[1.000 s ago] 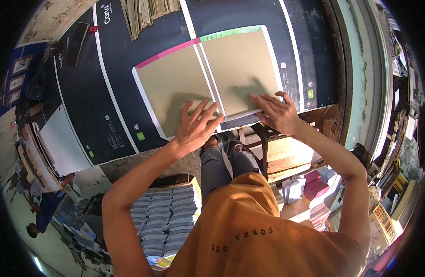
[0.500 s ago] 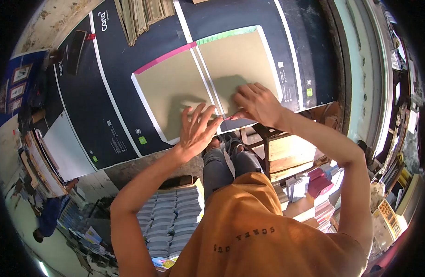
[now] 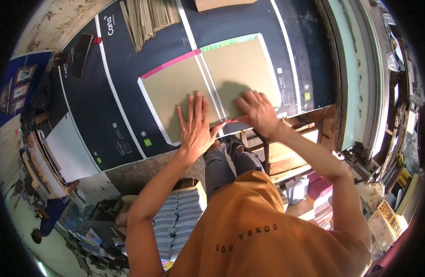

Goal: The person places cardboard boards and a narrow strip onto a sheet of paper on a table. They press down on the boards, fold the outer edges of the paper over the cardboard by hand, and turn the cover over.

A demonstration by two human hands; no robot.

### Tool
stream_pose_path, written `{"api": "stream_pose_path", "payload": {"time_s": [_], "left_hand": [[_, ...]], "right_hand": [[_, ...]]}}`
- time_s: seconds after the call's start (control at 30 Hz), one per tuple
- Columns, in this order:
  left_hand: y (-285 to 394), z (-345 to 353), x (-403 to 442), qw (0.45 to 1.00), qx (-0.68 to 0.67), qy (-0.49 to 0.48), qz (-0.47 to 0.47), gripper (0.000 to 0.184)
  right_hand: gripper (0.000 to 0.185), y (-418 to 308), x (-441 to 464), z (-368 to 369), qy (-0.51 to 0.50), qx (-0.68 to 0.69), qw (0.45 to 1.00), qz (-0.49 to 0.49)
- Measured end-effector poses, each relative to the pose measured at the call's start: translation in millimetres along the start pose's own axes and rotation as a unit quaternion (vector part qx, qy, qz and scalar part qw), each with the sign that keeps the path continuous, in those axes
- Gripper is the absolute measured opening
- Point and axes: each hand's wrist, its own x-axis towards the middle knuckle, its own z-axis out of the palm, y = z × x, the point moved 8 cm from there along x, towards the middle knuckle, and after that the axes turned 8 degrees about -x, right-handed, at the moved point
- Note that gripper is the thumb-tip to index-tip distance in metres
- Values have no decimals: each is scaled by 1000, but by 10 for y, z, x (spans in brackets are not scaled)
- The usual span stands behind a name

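A book cover case [image 3: 242,69] lies spread out on the table, with two tan boards on a paper sheet and a narrow spine strip between them. Its far edge is folded over, showing pink on the left and green on the right. My left hand [image 3: 194,129] rests flat on the left board with fingers spread and thumb toward the spine. My right hand [image 3: 258,113] is at the near edge of the right board, fingers curled and thumb along a small pink fold beside the spine. What lies under its curled fingers is hidden.
The table is covered by dark sheets [image 3: 124,92] with white lines. Beyond the case sit a stack of board strips [image 3: 150,21] and a cardboard piece [image 3: 224,4]. A white sheet [image 3: 69,147] lies at left. Below are stacked printed sheets [image 3: 177,221] and a wooden crate [image 3: 291,157]. Another person [image 3: 50,217] is at far left.
My left hand has moved from the spine's near end to lie flatter on the left board. My right hand stays at the near edge, its fingers more curled. The camera view has shifted slightly.
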Motion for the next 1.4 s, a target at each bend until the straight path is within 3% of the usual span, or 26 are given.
{"api": "stream_pose_path", "payload": {"time_s": [0.13, 0.4, 0.63, 0.97, 1.23, 1.4], "left_hand": [[-4, -26, 44, 1000, 10, -9, -11, 87], [10, 187, 70, 999, 25, 23, -19, 76], [-20, 131, 129, 997, 11, 74, 1, 62], [-255, -205, 77, 993, -19, 119, -6, 46], [-505, -233, -12, 988, -36, 151, 1, 33], [-453, -171, -92, 989, -18, 148, -11, 37]], "right_hand": [[60, -203, -274, 222, 50, -27, 997, 56], [74, -146, 262, 502, 80, -1, 989, 127], [73, -119, 291, 555, 7, -22, 991, 132], [74, -110, 296, 496, 112, -11, 986, 122], [81, -76, 289, 424, 73, 7, 993, 93], [70, -70, 318, 364, 71, -24, 991, 110]]}}
